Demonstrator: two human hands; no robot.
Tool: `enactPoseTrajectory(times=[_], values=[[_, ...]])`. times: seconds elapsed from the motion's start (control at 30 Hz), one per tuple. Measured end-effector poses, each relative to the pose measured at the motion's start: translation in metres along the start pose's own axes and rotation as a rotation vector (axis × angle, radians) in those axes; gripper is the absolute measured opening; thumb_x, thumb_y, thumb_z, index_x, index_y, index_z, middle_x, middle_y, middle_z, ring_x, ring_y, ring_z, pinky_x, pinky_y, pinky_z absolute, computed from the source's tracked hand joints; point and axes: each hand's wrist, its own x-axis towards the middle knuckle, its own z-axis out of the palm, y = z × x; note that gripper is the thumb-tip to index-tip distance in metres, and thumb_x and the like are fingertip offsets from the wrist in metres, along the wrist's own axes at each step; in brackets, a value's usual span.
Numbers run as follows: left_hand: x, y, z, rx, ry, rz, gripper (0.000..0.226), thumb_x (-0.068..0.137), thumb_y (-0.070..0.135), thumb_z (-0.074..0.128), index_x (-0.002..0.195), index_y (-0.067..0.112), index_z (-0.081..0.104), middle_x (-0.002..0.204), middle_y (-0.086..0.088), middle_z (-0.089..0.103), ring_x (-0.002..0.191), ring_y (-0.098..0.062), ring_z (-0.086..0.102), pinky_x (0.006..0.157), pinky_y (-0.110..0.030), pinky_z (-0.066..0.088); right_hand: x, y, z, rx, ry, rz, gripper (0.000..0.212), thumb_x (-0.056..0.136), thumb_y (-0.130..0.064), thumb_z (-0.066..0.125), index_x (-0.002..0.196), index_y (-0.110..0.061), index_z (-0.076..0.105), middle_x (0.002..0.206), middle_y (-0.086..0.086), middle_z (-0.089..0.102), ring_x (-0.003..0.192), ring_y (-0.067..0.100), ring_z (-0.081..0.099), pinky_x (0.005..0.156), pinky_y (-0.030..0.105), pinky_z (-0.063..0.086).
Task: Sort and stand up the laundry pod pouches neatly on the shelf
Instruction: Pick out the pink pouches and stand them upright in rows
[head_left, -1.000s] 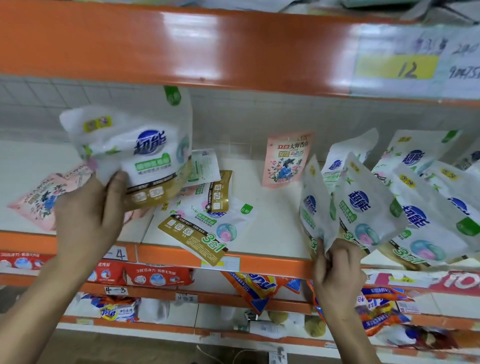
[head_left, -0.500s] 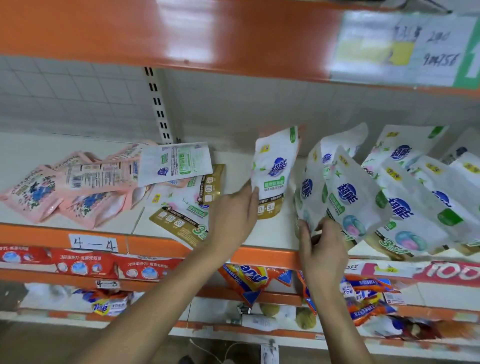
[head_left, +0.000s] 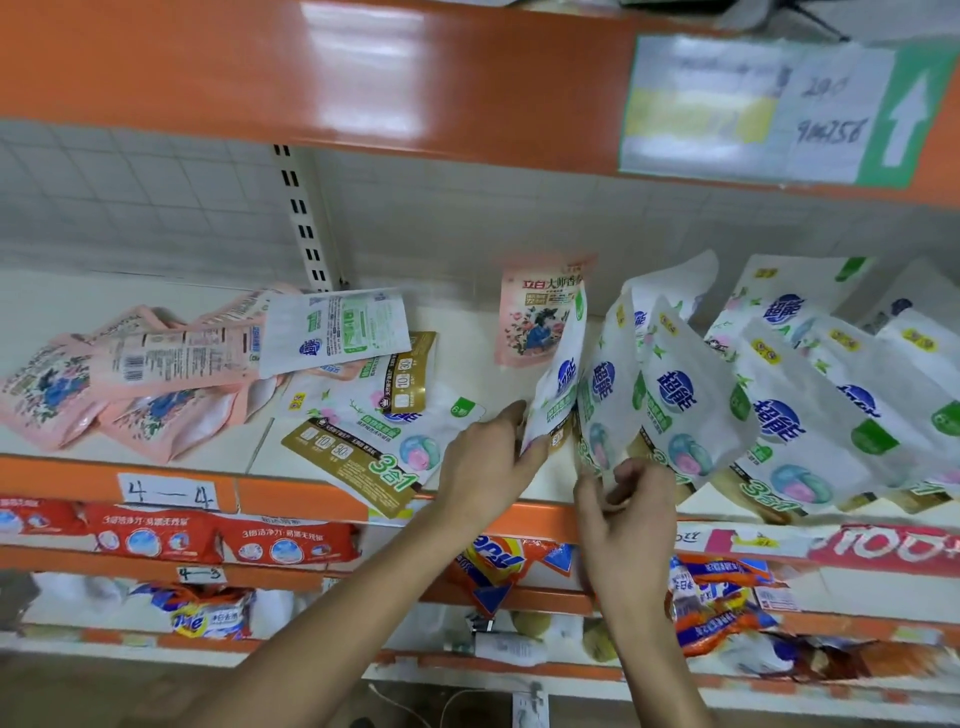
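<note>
I had the left hand (head_left: 488, 462) pinching a white pouch (head_left: 560, 382) by its lower edge, upright on the shelf (head_left: 467, 358), beside the leaning row (head_left: 779, 415). The right hand (head_left: 631, 525) curled at the foot of the next pouch (head_left: 605, 400); I couldn't tell if it gripped.

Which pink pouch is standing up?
The pink pouch at the back, just above the left hand, stands upright. The other pink pouches lie flat in a heap on the left.
</note>
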Motion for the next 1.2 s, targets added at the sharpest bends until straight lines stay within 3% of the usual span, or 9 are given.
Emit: enactPoseTrajectory(times=[0.23,0.37,0.47,0.57,0.67,0.77,0.9,1.07,1.2], values=[[-0.019,-0.025,-0.029,-0.11,-0.138,0.076,0.053,0.087,0.045,0.058,0.133,0.023,0.046,0.12,0.003,0.066,0.104,-0.014,0.064,0.082,-0.036,0.054,-0.032,-0.006,0.006,0.034,-0.226,-0.047,0.022,0.083,-0.012,0.062,0.085,-0.026,0.045,0.075,-0.001,0.051,0.067,0.011,0.051,0.055,0.021,0.038],[-0.025,-0.047,-0.07,-0.172,-0.07,0.101,0.042,0.086,0.035,0.054,0.126,0.024,0.054,0.105,0.013,0.07,0.1,-0.003,0.063,0.08,-0.03,0.055,-0.042,-0.023,0.024,-0.006,-0.429,-0.175,0.019,0.08,-0.026,0.056,0.095,-0.031,0.046,0.082,-0.013,0.05,0.071,0.009,0.053,0.058,0.022,0.041],[-0.016,-0.075,-0.097,-0.058,0.06,0.151,0.036,0.084,0.029,0.052,0.119,0.022,0.06,0.098,0.013,0.068,0.097,-0.01,0.061,0.078,-0.032,0.053,-0.047,-0.042,0.045,-0.091,-0.534,-0.291,0.033,0.081,-0.028,0.055,0.112,-0.033,0.047,0.101,-0.013,0.051,0.087,0.004,0.055,0.07,0.022,0.045],[0.003,-0.111,-0.114,0.176,0.125,0.252,0.048,0.08,0.04,0.049,0.12,0.015,0.06,0.113,-0.002,0.065,0.111,-0.025,0.056,0.09,-0.038,0.049,-0.053,-0.058,0.069,-0.182,-0.597,-0.397,0.054,0.079,-0.032,0.054,0.133,-0.026,0.047,0.127,-0.007,0.049,0.118,0.011,0.047,0.096,0.024,0.043],[0.028,-0.141,-0.124,0.509,-0.021,0.223,0.077,0.073,0.065,0.052,0.131,0.015,0.05,0.138,-0.014,0.046,0.138,-0.039,0.029,0.114,-0.057,0.022,-0.058,-0.069,0.088,-0.308,-0.613,-0.454,0.068,0.074,-0.032,0.061,0.139,-0.019,0.045,0.138,-0.002,0.045,0.126,0.017,0.041,0.104,0.031,0.039],[0.047,-0.157,-0.131,0.633,-0.221,0.149,0.098,0.067,0.083,0.051,0.141,0.021,0.035,0.156,-0.015,0.018,0.147,-0.038,-0.003,0.114,-0.063,-0.007,-0.06,-0.08,0.105,-0.354,-0.602,-0.455,0.061,0.076,-0.036,0.065,0.134,-0.02,0.05,0.138,0.001,0.046,0.128,0.021,0.04,0.103,0.035,0.039],[0.058,-0.174,-0.138,0.572,-0.384,0.111,0.102,0.069,0.084,0.049,0.15,0.031,0.016,0.162,-0.006,-0.001,0.148,-0.035,-0.004,0.114,-0.065,0.002,-0.058,-0.092,0.12,-0.354,-0.588,-0.401,0.052,0.081,-0.041,0.054,0.13,-0.022,0.056,0.134,0.003,0.051,0.126,0.023,0.045,0.1,0.038,0.043],[0.051,-0.199,-0.15,0.552,-0.371,0.145,0.093,0.077,0.075,0.049,0.15,0.029,0.016,0.162,0.002,-0.003,0.148,-0.032,-0.002,0.116,-0.062,0.008,-0.062,-0.092,0.126,-0.25,-0.587,-0.332,0.051,0.083,-0.032,0.053,0.131,-0.018,0.06,0.14,0.003,0.049,0.133,0.022,0.043,0.105,0.04,0.043],[0.045,-0.204,-0.162,0.533,-0.369,0.168,0.085,0.083,0.07,0.044,0.15,0.025,0.018,0.162,0.0,0.002,0.148,-0.032,0.007,0.117,-0.054,0.013,-0.055,-0.097,0.124,-0.186,-0.615,-0.228,0.053,0.079,-0.023,0.057,0.132,-0.02,0.058,0.144,-0.008,0.041,0.132,0.002,0.036,0.109,0.014,0.031]])
